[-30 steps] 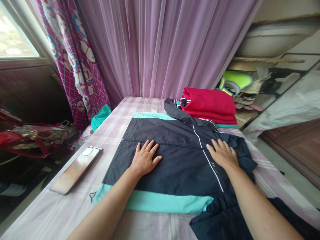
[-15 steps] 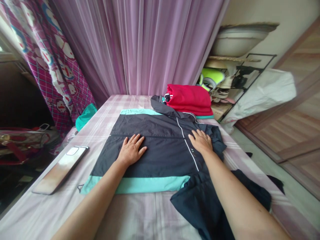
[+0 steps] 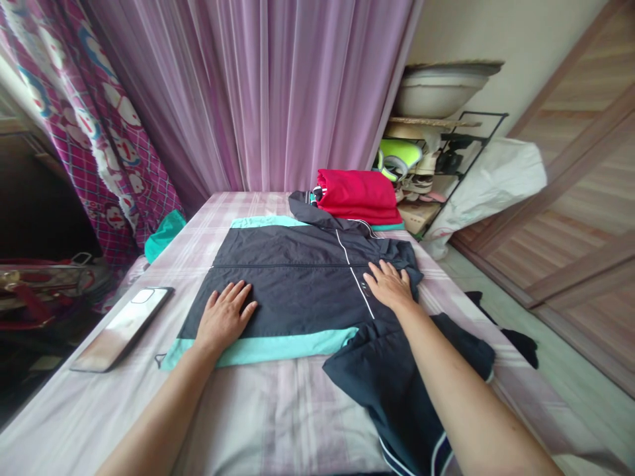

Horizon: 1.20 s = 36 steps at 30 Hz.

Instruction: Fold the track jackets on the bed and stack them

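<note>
A dark jacket [image 3: 288, 297] with mint-green side panels and white piping lies spread on the bed-like surface, its zip running across. My left hand [image 3: 225, 314] rests flat on the lower body of the jacket, near the hem, fingers spread. Flat on the chest part, beside the white piping and a small logo, lies my right hand [image 3: 389, 285], fingers also apart. One sleeve [image 3: 377, 370] stretches toward me, partly under my right forearm; the other sleeve [image 3: 310, 210] points away, next to a folded stack.
Folded red clothing [image 3: 357, 197] sits at the far edge. A phone [image 3: 122, 330] lies at the left on the checked sheet [image 3: 268, 423]. Purple curtains [image 3: 278, 92] hang behind. At the right stand a rack holding a basin [image 3: 439, 89] and a white bag [image 3: 496, 182].
My left hand has slid left along the jacket toward its hem. My right hand stays on the chest part. The view has shifted a little to the right.
</note>
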{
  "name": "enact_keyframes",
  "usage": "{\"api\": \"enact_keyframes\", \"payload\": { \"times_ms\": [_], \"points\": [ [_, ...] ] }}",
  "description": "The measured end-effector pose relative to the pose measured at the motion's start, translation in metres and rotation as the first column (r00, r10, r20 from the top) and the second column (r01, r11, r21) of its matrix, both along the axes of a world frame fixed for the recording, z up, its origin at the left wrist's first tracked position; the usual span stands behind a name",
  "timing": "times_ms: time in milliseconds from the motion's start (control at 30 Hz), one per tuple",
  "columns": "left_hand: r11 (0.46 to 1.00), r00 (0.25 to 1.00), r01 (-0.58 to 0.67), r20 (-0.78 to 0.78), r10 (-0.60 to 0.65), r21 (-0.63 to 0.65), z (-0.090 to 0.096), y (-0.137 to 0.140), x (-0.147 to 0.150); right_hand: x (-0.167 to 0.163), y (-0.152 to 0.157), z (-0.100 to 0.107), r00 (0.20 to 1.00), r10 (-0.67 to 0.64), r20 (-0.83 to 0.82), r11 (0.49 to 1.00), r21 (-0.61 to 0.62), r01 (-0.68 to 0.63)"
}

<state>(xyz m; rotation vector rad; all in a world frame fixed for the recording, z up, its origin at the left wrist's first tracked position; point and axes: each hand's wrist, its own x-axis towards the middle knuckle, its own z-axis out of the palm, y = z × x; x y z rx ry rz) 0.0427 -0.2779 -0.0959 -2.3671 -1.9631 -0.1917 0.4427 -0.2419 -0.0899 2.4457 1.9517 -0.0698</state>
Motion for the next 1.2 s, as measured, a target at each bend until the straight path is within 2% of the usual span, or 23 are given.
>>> {"api": "enact_keyframes", "payload": {
  "times_ms": [67, 167, 267, 367, 767, 1000, 1200],
  "points": [
    [1.0, 1.0, -0.005, -0.002, 0.005, -0.011, 0.002, 0.0, 0.002, -0.007, -0.003, 0.005, 1.0, 0.006, -0.022, 1.0, 0.029, -0.005],
    [1.0, 1.0, -0.002, 0.003, 0.002, -0.008, 0.003, 0.0, 0.002, -0.018, -0.01, 0.008, 0.994, 0.105, -0.043, 0.992, 0.08, -0.101],
    [1.0, 1.0, 0.005, 0.007, -0.005, 0.0, 0.003, 0.001, 0.001, -0.025, -0.017, 0.003, 0.982, 0.171, -0.077, 0.985, 0.013, -0.171],
    [1.0, 1.0, 0.004, 0.008, -0.004, 0.013, 0.002, 0.001, 0.0, -0.028, -0.021, -0.002, 0.981, 0.164, -0.102, 0.986, -0.017, -0.167],
    [1.0, 1.0, -0.012, 0.01, 0.012, -0.012, 0.008, -0.003, 0.002, -0.028, -0.025, -0.006, 0.98, 0.164, -0.116, 0.985, 0.081, -0.155],
    [1.0, 1.0, -0.016, 0.021, 0.016, 0.02, 0.005, -0.001, 0.0, -0.027, -0.024, -0.008, 0.978, 0.167, -0.126, 0.983, 0.102, -0.154],
    [1.0, 0.998, -0.021, 0.05, 0.022, -0.009, 0.004, 0.001, -0.001, -0.025, -0.023, -0.01, 0.976, 0.168, -0.141, 0.981, 0.124, -0.151]
  ]
}}
